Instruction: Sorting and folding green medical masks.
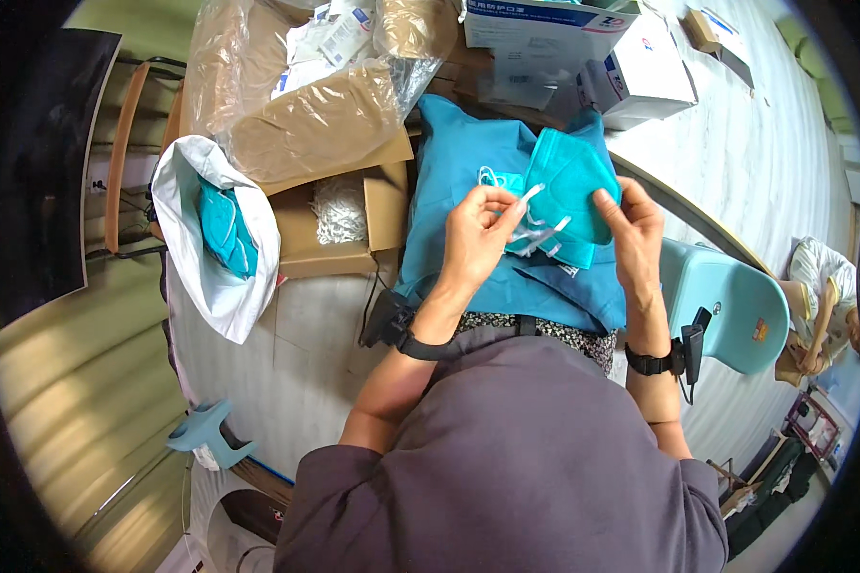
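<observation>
My right hand (pixel 634 227) holds a teal folding face mask (pixel 571 181) by its right edge, thumb on the front. In a pinch, my left hand (pixel 480 234) has a white ear strap (pixel 533 193) at the left side of that mask. Beneath lie more teal masks (pixel 576 254) with white straps, partly covered by the held one. They rest on a blue cloth (pixel 449 158) spread over my lap. Each wrist wears a black strap with a small device.
To the left stand a white sack (pixel 180 205) of teal masks (pixel 227 229) and a carton (pixel 387 205) holding white straps (pixel 339 212). A plastic-lined carton (pixel 315 119) holds white packets. White boxes (pixel 640 72) stand ahead. A light-blue chair (pixel 736 315) is at right, near another person (pixel 817 296).
</observation>
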Demonstrator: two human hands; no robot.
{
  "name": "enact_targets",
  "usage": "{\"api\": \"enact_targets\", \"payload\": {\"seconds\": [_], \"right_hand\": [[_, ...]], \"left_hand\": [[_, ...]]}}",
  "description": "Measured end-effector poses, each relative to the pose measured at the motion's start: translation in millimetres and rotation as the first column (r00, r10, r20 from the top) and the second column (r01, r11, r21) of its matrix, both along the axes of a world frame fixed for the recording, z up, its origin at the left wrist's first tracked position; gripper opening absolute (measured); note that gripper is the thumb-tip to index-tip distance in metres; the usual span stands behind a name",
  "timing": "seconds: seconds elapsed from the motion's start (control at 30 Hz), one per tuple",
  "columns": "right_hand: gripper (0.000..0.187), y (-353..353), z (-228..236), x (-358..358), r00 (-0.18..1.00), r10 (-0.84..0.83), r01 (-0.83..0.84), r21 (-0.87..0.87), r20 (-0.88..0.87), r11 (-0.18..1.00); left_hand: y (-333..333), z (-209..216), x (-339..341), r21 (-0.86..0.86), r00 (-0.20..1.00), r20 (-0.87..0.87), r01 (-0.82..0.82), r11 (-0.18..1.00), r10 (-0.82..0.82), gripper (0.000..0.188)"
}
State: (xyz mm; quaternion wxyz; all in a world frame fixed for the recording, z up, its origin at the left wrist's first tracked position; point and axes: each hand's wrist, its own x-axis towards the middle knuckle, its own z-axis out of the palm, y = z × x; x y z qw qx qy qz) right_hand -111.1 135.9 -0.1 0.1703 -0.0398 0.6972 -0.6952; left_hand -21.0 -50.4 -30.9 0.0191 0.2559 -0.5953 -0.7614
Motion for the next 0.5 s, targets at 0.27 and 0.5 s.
{"api": "enact_targets", "payload": {"seconds": [0.27,0.5], "right_hand": [[0.022,-3,28,-10,0.995,-0.099,0.103,-0.172,0.032,0.980],[0.019,13,18,-25,0.972,-0.227,0.236,-0.295,0.064,0.926]], "left_hand": [[20,43,-21,0.214,0.977,-0.206,0.100,0.972,-0.056,0.027],[12,52,-10,-0.147,0.907,-0.124,0.385,0.911,-0.403,0.010]]}}
